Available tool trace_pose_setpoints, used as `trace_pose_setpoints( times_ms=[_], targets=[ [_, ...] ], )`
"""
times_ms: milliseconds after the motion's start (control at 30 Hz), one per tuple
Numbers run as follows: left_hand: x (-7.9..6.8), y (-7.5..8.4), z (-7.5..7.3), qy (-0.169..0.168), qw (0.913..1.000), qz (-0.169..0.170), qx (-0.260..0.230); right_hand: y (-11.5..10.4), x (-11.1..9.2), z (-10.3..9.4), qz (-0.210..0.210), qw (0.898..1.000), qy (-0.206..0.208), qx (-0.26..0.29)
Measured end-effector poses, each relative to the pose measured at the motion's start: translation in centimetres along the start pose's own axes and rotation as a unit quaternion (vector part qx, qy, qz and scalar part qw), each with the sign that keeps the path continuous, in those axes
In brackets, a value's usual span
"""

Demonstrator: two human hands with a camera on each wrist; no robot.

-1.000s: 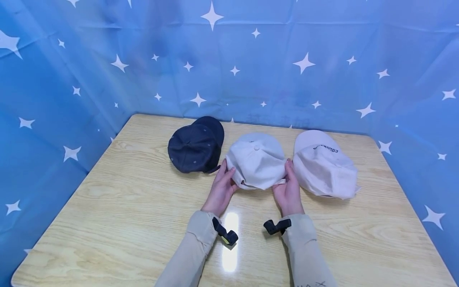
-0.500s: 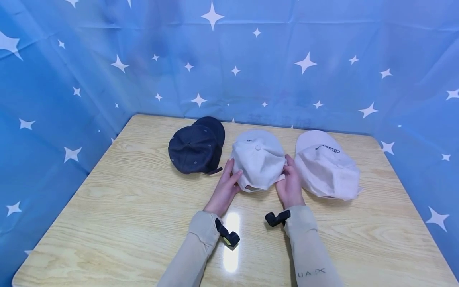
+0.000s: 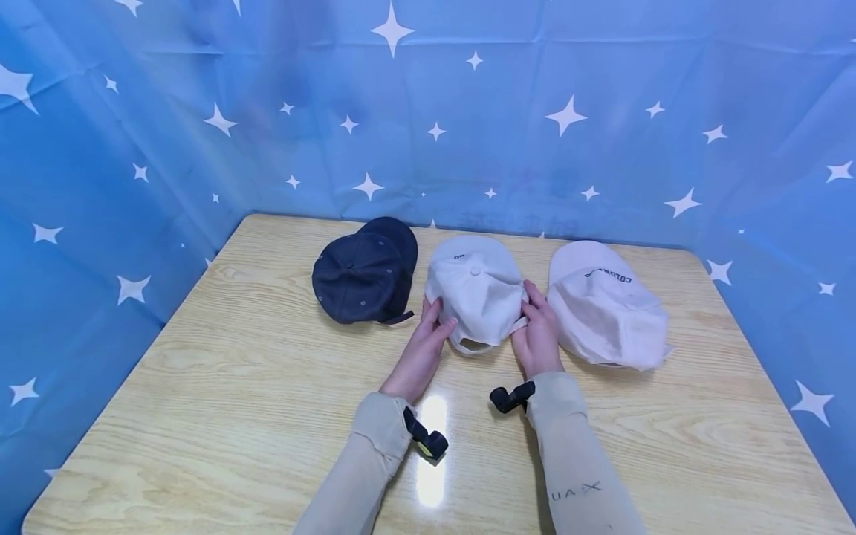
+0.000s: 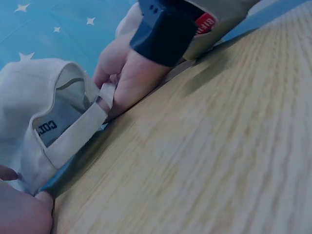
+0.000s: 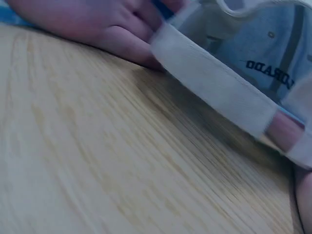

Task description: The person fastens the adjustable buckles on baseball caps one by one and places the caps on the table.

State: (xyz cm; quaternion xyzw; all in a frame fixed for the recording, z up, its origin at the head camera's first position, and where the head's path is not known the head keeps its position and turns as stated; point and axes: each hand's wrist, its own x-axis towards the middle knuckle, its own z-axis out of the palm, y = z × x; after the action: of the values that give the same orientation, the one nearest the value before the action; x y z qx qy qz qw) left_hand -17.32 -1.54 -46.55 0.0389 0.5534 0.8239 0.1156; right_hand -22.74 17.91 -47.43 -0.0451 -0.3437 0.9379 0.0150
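Note:
A white baseball cap [image 3: 476,293] sits in the middle of the row, brim toward the back curtain. My left hand [image 3: 417,355] grips its left rim, thumb on top. On the other side, my right hand [image 3: 538,334] holds the right rim near the strap. The left wrist view shows the cap's rear strap [image 4: 78,134] and arched back opening, with dark lettering inside. A dark navy cap [image 3: 357,276] lies to the left, its brim also toward the back. Right of the held cap is a pale pinkish cap [image 3: 605,316] with dark lettering, close to my right hand.
The wooden table [image 3: 234,386] has a bright light reflection near the front middle. A blue curtain [image 3: 435,96] with white stars hangs behind and along the sides. Small black cameras [image 3: 428,438] are strapped to both wrists.
Both hands have shifted the white cap slightly toward the back and turned it a little. More of its brim lettering and rear opening shows. The other caps stay in place.

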Motion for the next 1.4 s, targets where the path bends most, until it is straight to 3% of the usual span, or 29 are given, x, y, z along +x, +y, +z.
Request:
trace_pose_setpoints(
  times_ms=[133,333,567,800,1100,1400],
  targets=[
    [-0.1,0.1,0.3,0.011,0.9993,-0.016,0.032,0.2,0.0,0.0,-0.018,1.0,0.008,-0.022],
    [0.0,0.0,0.3,0.013,0.9985,-0.008,0.053,0.3,0.3,0.0,-0.028,0.995,0.003,-0.096],
    [0.2,0.1,0.0,-0.012,0.9994,-0.008,-0.031,-0.4,0.5,0.2,-0.01,0.988,0.003,-0.155],
    [0.4,-0.1,0.0,-0.035,0.9973,-0.002,-0.064,-1.1,-0.1,-0.3,0.003,0.994,0.009,-0.113],
    [0.5,0.2,-0.1,-0.036,0.9971,0.004,-0.068,-1.3,-1.0,-0.6,0.009,0.999,0.01,-0.034],
    [0.5,0.1,-0.4,-0.024,0.9966,0.01,-0.078,-1.1,-2.2,-0.3,-0.011,0.997,-0.002,-0.073]
  ],
)
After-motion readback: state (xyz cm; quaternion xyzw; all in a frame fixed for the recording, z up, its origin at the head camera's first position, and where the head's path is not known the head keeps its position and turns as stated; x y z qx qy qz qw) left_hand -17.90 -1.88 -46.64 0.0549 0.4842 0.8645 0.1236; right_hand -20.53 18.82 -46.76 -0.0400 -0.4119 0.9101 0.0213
